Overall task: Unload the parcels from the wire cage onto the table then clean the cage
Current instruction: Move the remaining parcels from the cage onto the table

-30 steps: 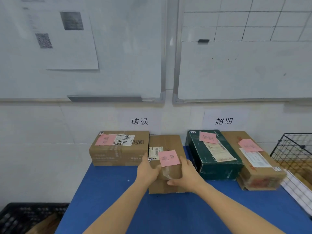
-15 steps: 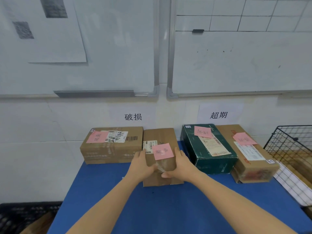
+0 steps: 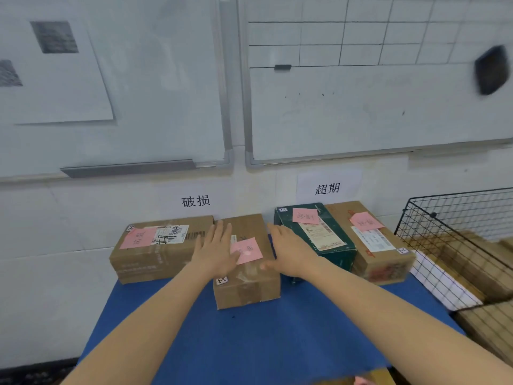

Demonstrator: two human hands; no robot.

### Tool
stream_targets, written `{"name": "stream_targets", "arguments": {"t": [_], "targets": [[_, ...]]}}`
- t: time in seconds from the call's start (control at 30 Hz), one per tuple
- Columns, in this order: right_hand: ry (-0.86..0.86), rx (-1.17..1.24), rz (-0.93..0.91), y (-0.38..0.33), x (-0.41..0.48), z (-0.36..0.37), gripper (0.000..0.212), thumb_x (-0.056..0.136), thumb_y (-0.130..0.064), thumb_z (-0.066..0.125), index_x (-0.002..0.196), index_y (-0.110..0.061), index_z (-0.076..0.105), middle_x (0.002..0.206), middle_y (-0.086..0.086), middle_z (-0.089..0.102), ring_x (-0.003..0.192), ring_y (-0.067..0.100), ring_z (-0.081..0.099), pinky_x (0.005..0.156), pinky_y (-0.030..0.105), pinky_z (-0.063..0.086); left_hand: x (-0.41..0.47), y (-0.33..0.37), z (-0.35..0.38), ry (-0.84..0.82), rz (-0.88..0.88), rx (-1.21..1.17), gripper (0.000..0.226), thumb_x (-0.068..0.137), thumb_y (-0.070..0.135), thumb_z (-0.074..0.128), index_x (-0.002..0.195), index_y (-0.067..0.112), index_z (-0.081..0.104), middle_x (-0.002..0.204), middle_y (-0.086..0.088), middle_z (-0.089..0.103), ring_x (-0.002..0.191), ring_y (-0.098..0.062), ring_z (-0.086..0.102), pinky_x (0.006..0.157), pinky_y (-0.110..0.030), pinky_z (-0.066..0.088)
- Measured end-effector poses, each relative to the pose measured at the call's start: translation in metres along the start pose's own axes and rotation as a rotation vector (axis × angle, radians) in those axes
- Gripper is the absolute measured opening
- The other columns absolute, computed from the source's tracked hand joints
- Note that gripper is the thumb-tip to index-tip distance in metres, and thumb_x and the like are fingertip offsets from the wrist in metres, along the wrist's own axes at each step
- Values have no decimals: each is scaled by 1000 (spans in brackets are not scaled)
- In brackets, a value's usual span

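Left hand seemingly rests on parcel beside green box.

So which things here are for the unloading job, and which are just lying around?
For the job: middle brown parcel, which the left hand rests on and the right hand touches; long brown parcel; green parcel; right brown parcel; wire cage; blue table.

Just there: left whiteboard; right whiteboard; left wall sign; right wall sign; paper sheet.

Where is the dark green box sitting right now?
In the head view, the dark green box lies on the blue table, right of centre at the back, under the right-hand paper sign, between the right hand and a brown box.
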State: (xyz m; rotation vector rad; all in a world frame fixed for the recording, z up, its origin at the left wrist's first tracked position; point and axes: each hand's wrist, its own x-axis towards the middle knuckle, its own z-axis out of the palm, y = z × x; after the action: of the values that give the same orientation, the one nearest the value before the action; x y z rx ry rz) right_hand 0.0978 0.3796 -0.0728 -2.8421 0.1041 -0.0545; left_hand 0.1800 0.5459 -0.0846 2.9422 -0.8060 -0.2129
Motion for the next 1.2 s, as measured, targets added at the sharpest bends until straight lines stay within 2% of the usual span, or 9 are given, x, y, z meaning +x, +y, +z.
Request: {"name": "stream_targets", "arguments": {"t": [0.13, 0.33, 0.5, 0.67, 0.8, 0.9, 1.0, 1.1, 1.2], "targets": [[44, -198, -6, 19, -14, -26, 86, 88, -40, 64, 150, -3, 16, 151, 15, 29, 140, 29, 26, 114, 37, 25, 4, 32, -16, -103, 30, 102, 73, 98, 48, 32, 152, 19, -8, 158, -5, -18, 146, -22, -15, 118, -49, -6], [91, -250, -3, 80, -59, -74, 84, 90, -48, 57, 151, -6, 16, 152, 12, 30, 140, 28, 28, 115, 37, 25, 10, 122, -51, -45, 85, 114, 77, 96, 50, 38, 153, 17, -1, 160, -7, -9, 148, -23, -2, 118, -46, 4], [112, -275, 56, 172, -126, -136, 82, 93, -41, 57, 153, -9, 11, 153, 12, 30, 140, 27, 28, 114, 38, 28, 10, 247, -61, 35, 200, 60, 74, 95, 53, 37, 152, 15, 10, 160, -7, -2, 147, -23, 5, 118, -44, 11], [137, -323, 183, 285, -214, -199, 80, 93, -42, 55, 153, -12, 12, 155, 10, 28, 142, 26, 27, 113, 37, 29, -3, 390, -54, 26, 307, 18, 69, 97, 52, 34, 152, 15, 14, 160, -7, 4, 145, -28, 16, 115, -46, 20], [113, -348, 301, 370, -278, -223, 78, 92, -41, 57, 152, -12, 17, 153, 11, 31, 139, 28, 31, 111, 40, 34, 1, 483, -44, 58, 376, -54, 70, 94, 52, 42, 149, 12, 23, 155, -11, 26, 139, -29, 30, 112, -46, 30], [67, -316, 389, 419, -313, -230, 76, 91, -35, 58, 151, -12, 18, 151, 11, 33, 137, 28, 35, 109, 43, 37, 3, 540, -31, -20, 416, -57, 72, 95, 49, 45, 150, 11, 19, 156, -10, 23, 142, -28, 26, 114, -41, 27], [58, -310, 433, 462, -334, -238, 71, 94, -35, 54, 152, -14, 18, 153, 10, 32, 137, 27, 35, 108, 44, 38, 11, 589, -17, -82, 444, -10, 74, 94, 48, 49, 151, 12, 18, 156, -9, 23, 142, -27, 25, 115, -42, 27], [58, -282, 486, 503, -342, -245, 74, 94, -44, 53, 152, -13, 19, 155, 9, 28, 140, 27, 31, 112, 45, 34, 29, 629, -5, -123, 479, 50, 72, 94, 47, 48, 150, 12, 19, 156, -9, 24, 142, -27, 26, 115, -41, 26], [5, -264, 549, 546, -342, -249, 84, 87, -52, 61, 151, -15, 22, 155, 7, 29, 139, 27, 34, 112, 45, 34, 52, 663, 6, -162, 510, 96, 71, 96, 49, 44, 151, 13, 17, 157, -8, 22, 143, -26, 24, 116, -40, 24]]}}
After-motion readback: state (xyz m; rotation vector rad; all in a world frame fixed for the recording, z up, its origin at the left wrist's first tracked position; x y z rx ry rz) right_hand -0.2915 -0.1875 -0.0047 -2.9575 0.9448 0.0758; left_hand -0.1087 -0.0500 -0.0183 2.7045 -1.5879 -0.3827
